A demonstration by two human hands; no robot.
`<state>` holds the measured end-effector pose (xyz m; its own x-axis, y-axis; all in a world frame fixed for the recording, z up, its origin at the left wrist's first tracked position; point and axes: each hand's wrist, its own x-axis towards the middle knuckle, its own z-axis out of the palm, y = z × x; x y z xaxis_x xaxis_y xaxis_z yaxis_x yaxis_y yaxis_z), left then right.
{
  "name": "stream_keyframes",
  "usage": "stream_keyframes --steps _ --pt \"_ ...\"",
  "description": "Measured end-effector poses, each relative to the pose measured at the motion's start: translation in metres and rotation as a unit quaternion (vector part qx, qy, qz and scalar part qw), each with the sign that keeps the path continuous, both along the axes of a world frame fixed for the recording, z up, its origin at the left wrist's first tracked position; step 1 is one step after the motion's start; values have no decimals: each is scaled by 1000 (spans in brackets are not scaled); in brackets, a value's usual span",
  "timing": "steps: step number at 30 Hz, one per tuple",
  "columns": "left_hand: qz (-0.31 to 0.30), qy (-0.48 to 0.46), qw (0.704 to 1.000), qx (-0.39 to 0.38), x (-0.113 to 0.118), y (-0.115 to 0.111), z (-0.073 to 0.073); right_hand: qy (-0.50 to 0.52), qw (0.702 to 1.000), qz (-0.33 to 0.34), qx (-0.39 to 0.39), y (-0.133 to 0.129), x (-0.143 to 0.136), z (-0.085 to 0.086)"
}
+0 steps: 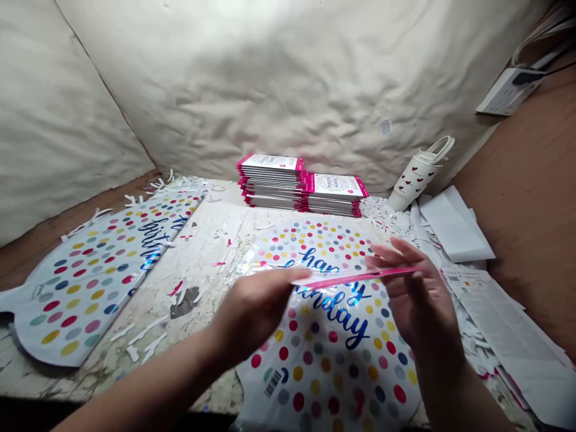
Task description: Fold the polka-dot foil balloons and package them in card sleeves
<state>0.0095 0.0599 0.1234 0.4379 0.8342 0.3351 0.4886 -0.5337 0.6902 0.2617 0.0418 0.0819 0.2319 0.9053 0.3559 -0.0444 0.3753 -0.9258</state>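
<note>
Crumpled cream sheeting (288,78) is covering the wall behind a desk (150,303) littered with paper scraps (382,213). One flat polka-dot foil balloon (315,375) is lying at lower centre, its partly hidden blue script reading "happy birthday" above a barcode (272,383); another dotted balloon (85,282) is showing "birth" at left. Stacked pink-edged packets (272,186) are standing at centre, their print too small to read. At right a lidded heart-print tumbler (416,180) is hiding its contents. Over the central balloon, the left hand (254,303) is pinching a thin pink packet (344,280); the right hand (414,300) is spreading its fingers around the far end.
</note>
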Motion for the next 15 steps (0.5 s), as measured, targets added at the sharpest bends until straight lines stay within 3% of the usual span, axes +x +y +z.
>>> stream_keyframes --steps 1,3,4,6,9,12,15 --pt "51 29 995 76 -3 18 5 -1 1000 -5 -7 3 9 -4" --pt "161 88 959 215 -9 68 17 -19 999 -40 -32 3 28 -13" --pt "185 129 940 255 -12 99 23 -37 996 -57 -53 0 37 -19" --pt "193 216 916 279 -17 162 30 -74 989 -88 -98 -10 51 -31" --pt "180 326 902 218 -16 240 26 -144 970 -106 -167 -33 60 -46" --pt "163 338 906 196 -8 276 19 -294 935 -72 -184 -58 57 -52" --pt "156 304 918 202 10 263 15 -490 863 65 -104 -81 45 -49"
